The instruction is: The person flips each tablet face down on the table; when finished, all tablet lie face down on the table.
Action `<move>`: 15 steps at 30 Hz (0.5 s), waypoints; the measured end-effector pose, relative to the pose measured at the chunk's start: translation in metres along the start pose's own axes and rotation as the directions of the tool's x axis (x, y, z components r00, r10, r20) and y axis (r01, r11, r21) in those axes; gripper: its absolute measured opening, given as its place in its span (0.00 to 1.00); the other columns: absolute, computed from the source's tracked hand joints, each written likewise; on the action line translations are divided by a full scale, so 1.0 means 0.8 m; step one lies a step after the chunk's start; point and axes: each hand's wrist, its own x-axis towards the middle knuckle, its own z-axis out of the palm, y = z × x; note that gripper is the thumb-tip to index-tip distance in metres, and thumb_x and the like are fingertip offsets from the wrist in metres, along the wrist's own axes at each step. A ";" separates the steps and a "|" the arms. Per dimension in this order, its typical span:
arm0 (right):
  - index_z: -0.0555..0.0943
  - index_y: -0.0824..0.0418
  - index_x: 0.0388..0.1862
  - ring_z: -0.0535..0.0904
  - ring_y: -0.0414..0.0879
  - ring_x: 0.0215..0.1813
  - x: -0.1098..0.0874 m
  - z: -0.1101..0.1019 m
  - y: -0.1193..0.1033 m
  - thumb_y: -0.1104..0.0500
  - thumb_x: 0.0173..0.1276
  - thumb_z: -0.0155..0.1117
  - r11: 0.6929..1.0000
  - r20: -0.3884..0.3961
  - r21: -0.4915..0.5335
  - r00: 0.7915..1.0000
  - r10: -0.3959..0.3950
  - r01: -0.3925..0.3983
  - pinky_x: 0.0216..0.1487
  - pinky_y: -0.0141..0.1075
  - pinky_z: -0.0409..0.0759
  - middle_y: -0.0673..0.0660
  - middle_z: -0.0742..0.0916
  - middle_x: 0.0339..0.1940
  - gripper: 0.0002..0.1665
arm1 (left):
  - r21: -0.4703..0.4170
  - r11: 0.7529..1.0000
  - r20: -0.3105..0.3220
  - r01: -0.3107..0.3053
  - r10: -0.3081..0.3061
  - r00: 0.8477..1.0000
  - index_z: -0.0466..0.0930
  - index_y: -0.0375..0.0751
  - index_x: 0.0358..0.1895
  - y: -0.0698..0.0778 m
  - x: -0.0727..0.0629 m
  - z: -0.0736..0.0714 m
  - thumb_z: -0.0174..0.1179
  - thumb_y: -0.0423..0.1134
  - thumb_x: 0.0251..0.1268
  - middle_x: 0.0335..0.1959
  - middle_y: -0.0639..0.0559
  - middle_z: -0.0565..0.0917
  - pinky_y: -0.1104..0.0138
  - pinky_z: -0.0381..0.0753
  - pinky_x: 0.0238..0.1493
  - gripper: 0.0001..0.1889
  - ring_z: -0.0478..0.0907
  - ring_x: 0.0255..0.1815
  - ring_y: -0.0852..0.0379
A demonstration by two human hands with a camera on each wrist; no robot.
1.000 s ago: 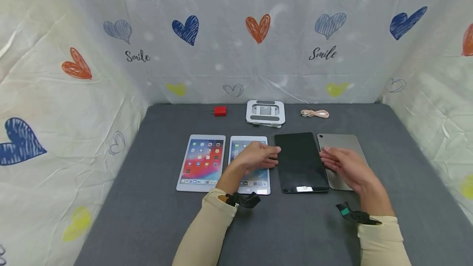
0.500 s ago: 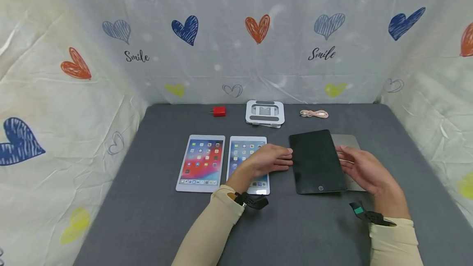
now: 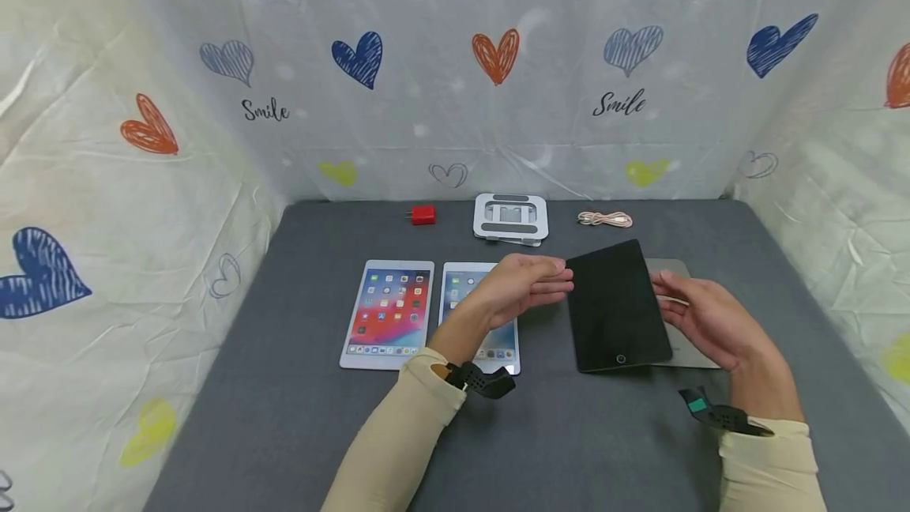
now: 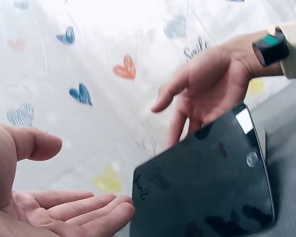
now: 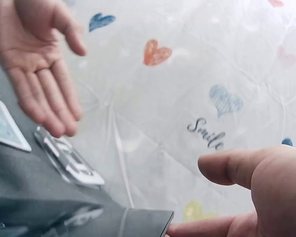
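A black tablet point(image 3: 618, 310), dark screen up, is tilted with its left side raised and partly overlaps a grey tablet point(image 3: 693, 350) on the right. My left hand point(image 3: 522, 289) has its fingers straight and its thumb apart, fingertips right at the black tablet's upper left edge. On the other side, my right hand point(image 3: 711, 322) has extended fingers at the tablet's right edge. In the left wrist view, the right fingers point(image 4: 177, 126) pass behind that edge while the thumb stands free. Under my left forearm lies a white tablet point(image 3: 508, 338) with a lit screen, partly hidden.
Another white tablet point(image 3: 387, 314) with a lit red-blue screen lies at the left. Along the back of the grey tabletop point(image 3: 284, 417) are a red charger plug point(image 3: 423, 215), a folded silver stand point(image 3: 510, 218) and a coiled pink cable point(image 3: 605, 219). A heart-print cloth point(image 3: 398, 133) hangs behind.
The black tablet has slid right over the grey tablet and tipped, its far end lifting and turning. Both hands have moved right with it, and my left hand has risen and turned palm outward.
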 end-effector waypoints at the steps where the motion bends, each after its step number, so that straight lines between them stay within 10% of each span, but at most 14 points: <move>1: 0.61 0.73 0.84 0.85 0.37 0.60 0.000 0.003 -0.003 0.47 0.93 0.49 1.000 0.000 -0.013 1.000 -0.001 0.001 0.60 0.26 0.86 0.45 0.81 0.65 0.37 | -0.004 1.000 0.008 -0.006 0.006 1.000 0.75 0.28 0.76 0.004 -0.001 0.003 0.62 0.35 0.83 0.77 0.31 0.78 0.58 0.86 0.71 0.25 0.83 0.73 0.43; 5: 0.49 0.79 0.87 0.84 0.35 0.62 0.001 0.014 -0.013 0.45 0.92 0.49 0.998 -0.006 -0.064 1.000 -0.003 0.002 0.61 0.24 0.85 0.45 0.76 0.68 0.47 | -0.017 1.000 0.045 -0.016 0.017 0.999 0.74 0.28 0.76 0.019 -0.004 0.014 0.60 0.34 0.84 0.76 0.31 0.78 0.59 0.87 0.70 0.24 0.82 0.74 0.42; 15: 0.56 0.78 0.85 0.86 0.40 0.62 0.004 0.036 -0.026 0.49 0.92 0.50 0.997 0.021 -0.008 0.997 -0.073 0.074 0.63 0.27 0.86 0.46 0.85 0.66 0.41 | -0.005 1.000 0.098 -0.022 0.022 0.995 0.71 0.23 0.77 0.033 -0.005 0.036 0.57 0.34 0.87 0.76 0.29 0.77 0.55 0.84 0.74 0.25 0.80 0.76 0.38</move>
